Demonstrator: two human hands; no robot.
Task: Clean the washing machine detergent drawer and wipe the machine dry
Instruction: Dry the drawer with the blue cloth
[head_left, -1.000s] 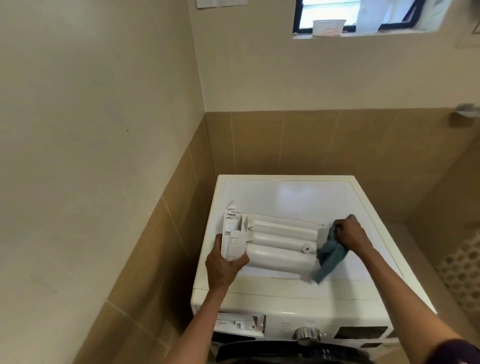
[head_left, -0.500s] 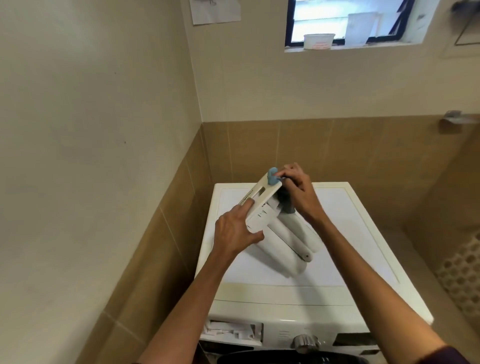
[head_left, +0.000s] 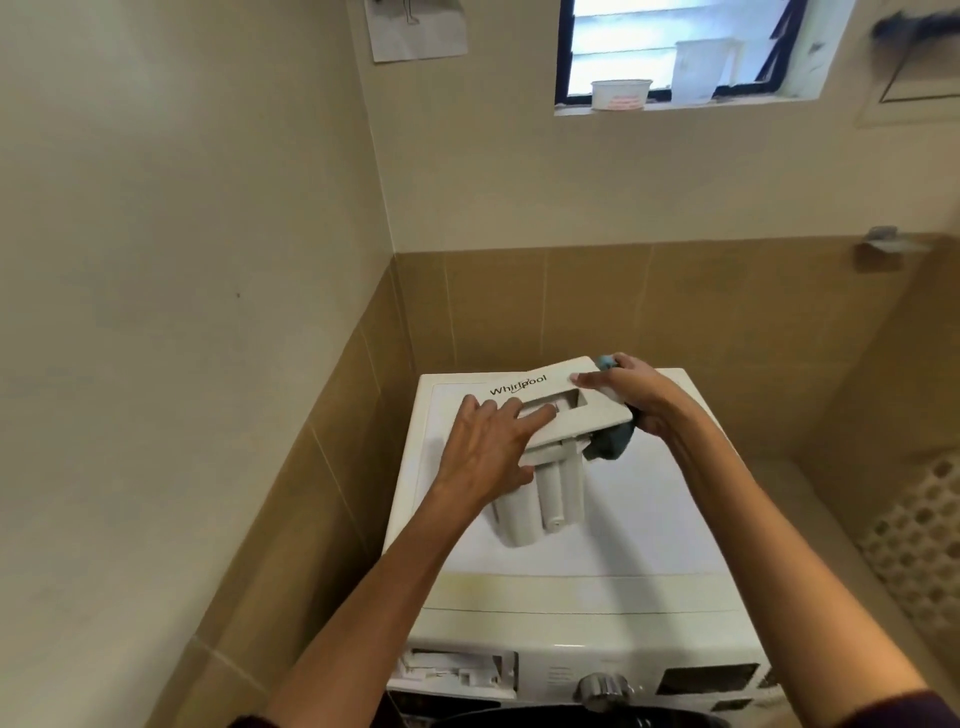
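Now, washing machine (head_left: 649, 519): front slot (head_left: 452, 670) stands empty.
Detergent drawer (head_left: 550, 493): flat a second ago, now tipped up, foot on the machine top left of centre, panel (head_left: 519, 387) toward the back edge.
Left hand (head_left: 483, 452): grip closed on the panel, fingers in its handle recess.
Right hand (head_left: 634, 395): grip bunched round the cloth (head_left: 610, 441), thumb across the panel's right end.
Meaning: wiping likely shifts to the panel; drying the machine looks to be still ahead.
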